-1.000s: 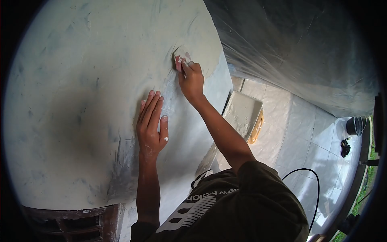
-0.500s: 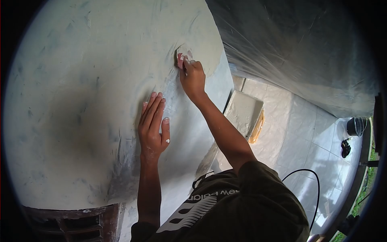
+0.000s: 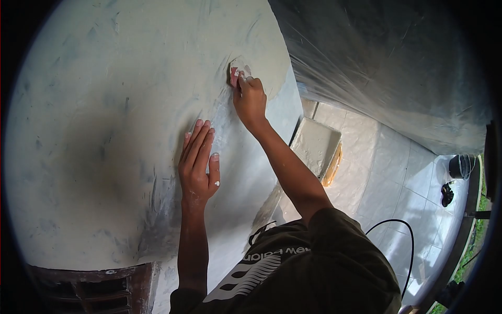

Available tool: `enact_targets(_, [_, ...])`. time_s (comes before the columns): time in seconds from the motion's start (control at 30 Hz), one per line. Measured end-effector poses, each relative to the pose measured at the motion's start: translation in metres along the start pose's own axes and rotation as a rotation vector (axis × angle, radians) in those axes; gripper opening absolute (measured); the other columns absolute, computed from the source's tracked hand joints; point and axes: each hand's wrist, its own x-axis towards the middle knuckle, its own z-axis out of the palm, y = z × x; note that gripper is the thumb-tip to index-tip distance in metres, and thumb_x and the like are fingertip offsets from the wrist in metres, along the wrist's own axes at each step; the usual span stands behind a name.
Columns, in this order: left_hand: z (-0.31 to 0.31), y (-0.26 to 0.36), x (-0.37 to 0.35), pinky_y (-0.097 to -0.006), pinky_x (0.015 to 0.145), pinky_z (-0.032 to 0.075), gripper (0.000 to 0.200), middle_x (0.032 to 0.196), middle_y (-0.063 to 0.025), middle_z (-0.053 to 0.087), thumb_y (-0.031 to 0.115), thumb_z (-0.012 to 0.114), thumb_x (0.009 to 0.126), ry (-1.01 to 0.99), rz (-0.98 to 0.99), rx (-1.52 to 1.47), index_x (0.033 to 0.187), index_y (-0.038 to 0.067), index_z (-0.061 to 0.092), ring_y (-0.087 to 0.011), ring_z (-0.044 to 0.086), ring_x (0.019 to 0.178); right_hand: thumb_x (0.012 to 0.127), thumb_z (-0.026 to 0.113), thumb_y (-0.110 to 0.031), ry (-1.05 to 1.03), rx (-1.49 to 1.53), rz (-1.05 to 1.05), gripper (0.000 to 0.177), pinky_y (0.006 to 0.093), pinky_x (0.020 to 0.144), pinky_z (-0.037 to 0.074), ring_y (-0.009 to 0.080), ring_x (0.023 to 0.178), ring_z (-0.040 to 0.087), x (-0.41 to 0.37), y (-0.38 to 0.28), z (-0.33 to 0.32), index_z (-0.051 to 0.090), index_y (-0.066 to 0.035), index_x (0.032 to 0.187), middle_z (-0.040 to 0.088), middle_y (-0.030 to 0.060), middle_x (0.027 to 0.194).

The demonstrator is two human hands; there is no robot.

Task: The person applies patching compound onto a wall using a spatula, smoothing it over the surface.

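Against the pale, putty-smeared wall (image 3: pixel 125 68), my right hand (image 3: pixel 250 102) grips a small red putty knife (image 3: pixel 234 76) coated with white putty. Its blade end is pressed to the wall, and a patch of wet putty lies around it. Lower and to the left, my left hand (image 3: pixel 196 162) rests flat on the wall with fingers stretched upward and the thumb apart. White specks cling to its thumb and fingertips. Bluish-grey streaks show on the wall between the two hands.
A tray of putty (image 3: pixel 316 145) stands on the tiled floor (image 3: pixel 397 162) to the right. Plastic sheeting (image 3: pixel 387 63) hangs at upper right. A dark bucket (image 3: pixel 460 166) and a black cable (image 3: pixel 412 240) are farther right. A brown wooden frame (image 3: pixel 141 285) borders the wall at lower left.
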Motion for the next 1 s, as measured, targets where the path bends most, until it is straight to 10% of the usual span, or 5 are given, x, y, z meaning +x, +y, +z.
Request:
enact_targets(0.2, [0.000, -0.002, 0.002, -0.0525, 0.113, 0.034, 0.041, 0.135, -0.0195, 0.060, 0.004, 0.050, 0.088, 0.010, 0.021, -0.004, 0.126, -0.006, 0.062, -0.0356, 0.051, 0.133, 0.075, 0.068, 0.003, -0.070, 0.256, -0.072, 0.042, 0.0362, 0.063, 0.051, 0.0266, 0.071, 0.057, -0.092, -0.035, -0.031, 0.068, 0.003, 0.117, 0.057, 0.0115, 0.077])
enact_targets(0.47, [0.000, 0.002, -0.002, -0.0532, 0.113, 0.034, 0.041, 0.134, -0.0207, 0.060, 0.004, 0.050, 0.088, -0.004, 0.013, -0.008, 0.125, -0.007, 0.062, -0.0366, 0.052, 0.133, 0.078, 0.064, 0.003, 0.168, 0.076, -0.068, 0.031, 0.0397, 0.064, 0.049, 0.0295, 0.074, 0.056, 0.003, 0.007, -0.009, 0.067, 0.006, 0.109, 0.057, 0.0141, 0.075])
enact_targets(0.77, [0.000, -0.001, 0.000, -0.0519, 0.113, 0.034, 0.041, 0.134, -0.0208, 0.061, 0.004, 0.051, 0.087, 0.005, 0.025, -0.012, 0.125, -0.007, 0.062, -0.0361, 0.052, 0.132, 0.075, 0.067, 0.004, -0.078, 0.304, -0.073, 0.043, 0.0343, 0.063, 0.050, 0.0249, 0.075, 0.055, -0.109, -0.030, -0.034, 0.067, 0.003, 0.117, 0.056, 0.0104, 0.076])
enact_targets(1.0, [0.003, -0.001, -0.003, -0.0519, 0.113, 0.034, 0.042, 0.134, -0.0206, 0.061, 0.003, 0.051, 0.086, -0.015, 0.028, -0.004, 0.125, -0.007, 0.062, -0.0356, 0.052, 0.132, 0.076, 0.063, 0.006, 0.170, 0.113, -0.084, 0.036, 0.0399, 0.067, 0.046, 0.0296, 0.077, 0.053, 0.003, 0.013, -0.010, 0.068, 0.004, 0.112, 0.057, 0.0132, 0.078])
